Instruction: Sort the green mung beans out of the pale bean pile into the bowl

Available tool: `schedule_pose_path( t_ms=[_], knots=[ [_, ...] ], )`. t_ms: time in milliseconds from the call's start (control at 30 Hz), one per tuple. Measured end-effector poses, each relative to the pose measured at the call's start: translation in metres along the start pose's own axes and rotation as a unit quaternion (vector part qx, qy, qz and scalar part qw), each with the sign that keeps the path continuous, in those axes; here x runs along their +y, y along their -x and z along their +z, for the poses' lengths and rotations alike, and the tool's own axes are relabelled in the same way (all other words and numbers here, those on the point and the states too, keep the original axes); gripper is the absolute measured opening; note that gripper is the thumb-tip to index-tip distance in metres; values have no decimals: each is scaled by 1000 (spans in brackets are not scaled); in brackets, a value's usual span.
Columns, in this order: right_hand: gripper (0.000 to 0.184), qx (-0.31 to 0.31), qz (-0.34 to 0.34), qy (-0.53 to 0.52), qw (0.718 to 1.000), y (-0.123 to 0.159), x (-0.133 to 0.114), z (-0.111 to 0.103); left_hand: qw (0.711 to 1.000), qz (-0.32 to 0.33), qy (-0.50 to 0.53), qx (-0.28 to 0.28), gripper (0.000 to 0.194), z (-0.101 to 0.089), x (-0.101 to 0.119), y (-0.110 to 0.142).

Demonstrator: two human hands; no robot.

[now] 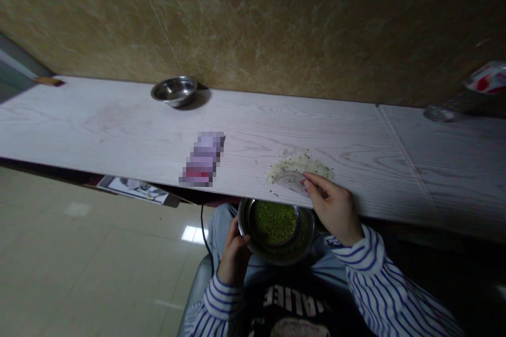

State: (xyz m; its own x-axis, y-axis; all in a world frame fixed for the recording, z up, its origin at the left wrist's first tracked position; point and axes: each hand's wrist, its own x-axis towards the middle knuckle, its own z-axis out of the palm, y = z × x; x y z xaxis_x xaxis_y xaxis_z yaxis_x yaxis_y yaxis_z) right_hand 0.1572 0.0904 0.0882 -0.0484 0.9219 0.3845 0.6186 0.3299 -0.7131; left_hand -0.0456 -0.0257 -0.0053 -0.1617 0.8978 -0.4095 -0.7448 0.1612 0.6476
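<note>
My right hand [330, 202] pinches a thin clear plastic half-disc [290, 179] that looks like a protractor. Its curved edge rests at the front of a white grain pile [296, 162], likely rice, with a few green beans scattered through it. Below the table edge, a steel bowl [282, 258] sits on my lap. Small green beans, like mung beans [274, 221], cover its bottom. My left hand [237, 253] is closed on the bowl's left rim, thumb over the edge.
On the white wood-grain table [130, 131], a smaller steel bowl [174, 92] stands near the wall. A blurred-out purple rectangular item [203, 159] lies left of the pile. A clear bottle with a red label [488, 79] is at far right. A dark cable [203, 226] hangs below the table.
</note>
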Motion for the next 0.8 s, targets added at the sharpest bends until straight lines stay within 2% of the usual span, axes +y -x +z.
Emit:
schedule_pose_path(
  t_ms=[233,800],
  knots=[
    [27,-3,-3,-1,1000,4,4,-3,1000,3,-12,-12,53,-10,-4,-6],
    [27,-11,13,-8,1000,6,1,-4,1000,-3,-12,-22,62,-12,-5,-8]
  ],
)
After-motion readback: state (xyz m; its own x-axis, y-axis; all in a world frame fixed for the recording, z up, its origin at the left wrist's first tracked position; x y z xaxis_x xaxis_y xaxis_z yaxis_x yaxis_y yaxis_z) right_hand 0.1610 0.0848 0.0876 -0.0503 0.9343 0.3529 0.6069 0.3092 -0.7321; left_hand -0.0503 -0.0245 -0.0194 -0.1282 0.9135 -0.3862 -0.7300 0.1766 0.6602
